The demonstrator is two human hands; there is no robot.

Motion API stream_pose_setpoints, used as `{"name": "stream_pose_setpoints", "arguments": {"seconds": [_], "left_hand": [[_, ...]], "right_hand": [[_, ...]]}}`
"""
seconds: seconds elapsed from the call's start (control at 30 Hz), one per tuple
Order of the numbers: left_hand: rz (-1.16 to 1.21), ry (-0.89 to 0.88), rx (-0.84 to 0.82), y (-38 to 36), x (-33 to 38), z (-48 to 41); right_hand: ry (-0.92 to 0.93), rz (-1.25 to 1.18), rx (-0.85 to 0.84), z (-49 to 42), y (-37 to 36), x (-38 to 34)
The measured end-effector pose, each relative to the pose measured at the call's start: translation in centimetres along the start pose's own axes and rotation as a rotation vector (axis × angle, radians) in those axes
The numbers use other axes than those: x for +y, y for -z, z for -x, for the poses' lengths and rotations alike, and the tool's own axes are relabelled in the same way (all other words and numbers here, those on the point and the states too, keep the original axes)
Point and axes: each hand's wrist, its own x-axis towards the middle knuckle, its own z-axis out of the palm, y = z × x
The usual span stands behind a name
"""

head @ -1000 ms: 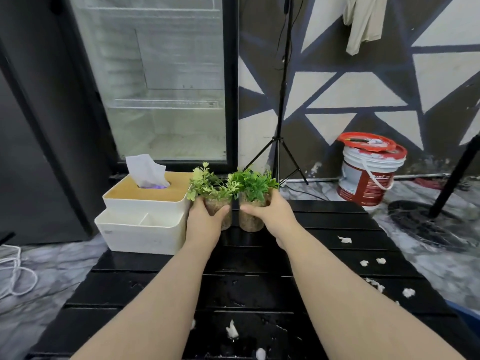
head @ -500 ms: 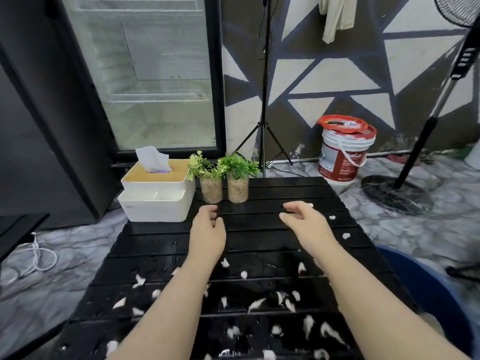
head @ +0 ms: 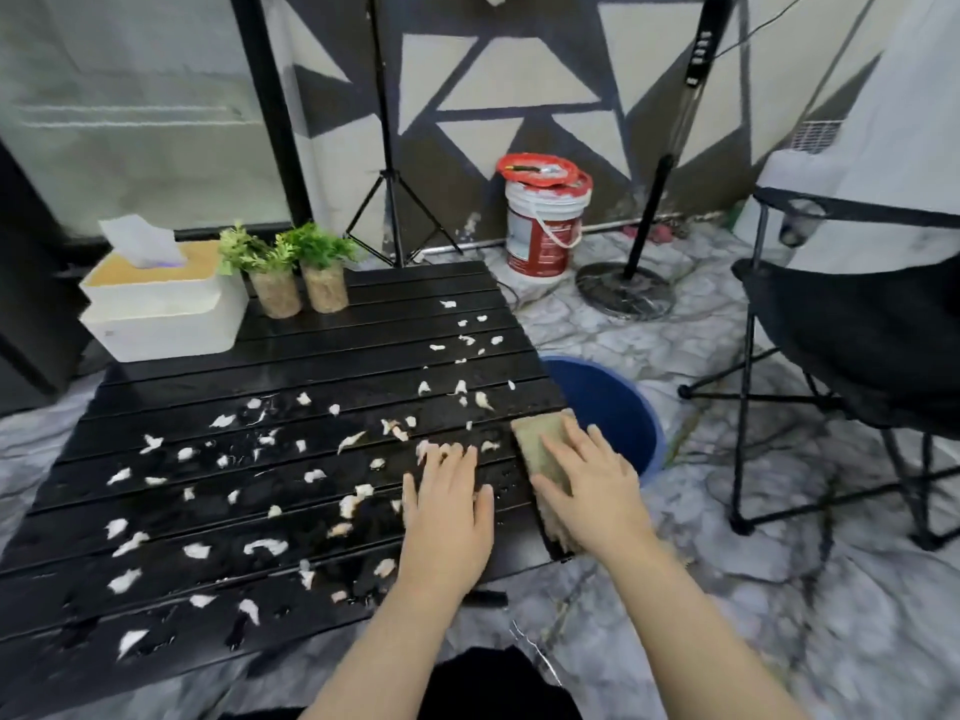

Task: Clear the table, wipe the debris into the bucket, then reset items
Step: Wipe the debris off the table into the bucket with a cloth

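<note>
White scraps [head: 197, 550] litter the black slatted tabletop [head: 311, 366]; a blue plastic bucket [head: 610, 402] stands beside its right edge. There the right hand [head: 592, 485] presses a tan cloth [head: 537, 436], fingers [head: 576, 441] straight; the left hand [head: 447, 517] lies flat.

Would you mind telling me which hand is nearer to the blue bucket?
Right. The right hand rests on a cloth at the table edge beside the bucket; the left hand lies farther in.

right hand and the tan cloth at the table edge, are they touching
Touching. The head view shows the right hand lying flat on the tan cloth at the right edge of the table, with its fingers spread over the cloth.
</note>
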Motion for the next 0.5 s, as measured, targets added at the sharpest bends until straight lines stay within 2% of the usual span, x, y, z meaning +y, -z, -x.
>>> {"name": "stream_pose_setpoints", "arguments": {"seconds": [0.1,0.23,0.37,0.5], "left_hand": [[-0.182,0.014,-0.023,-1.3,-0.1,0.1],[-0.243,0.001,-0.034,-1.9,-0.3,0.0],[-0.232,-0.022,-0.014,-2.2,-0.6,0.1],[-0.232,-0.012,-0.041,-2.2,-0.6,0.0]], "right_hand": [[0.006,-0.051,-0.022,-0.2,-0.9,0.7],[0.070,-0.007,0.171,-1.3,-0.9,-0.2],[0.130,0.111,-0.054,-2.6,-1.5,-0.5],[0.116,0.145,-0.047,-2.8,-2.1,-0.5]]}}
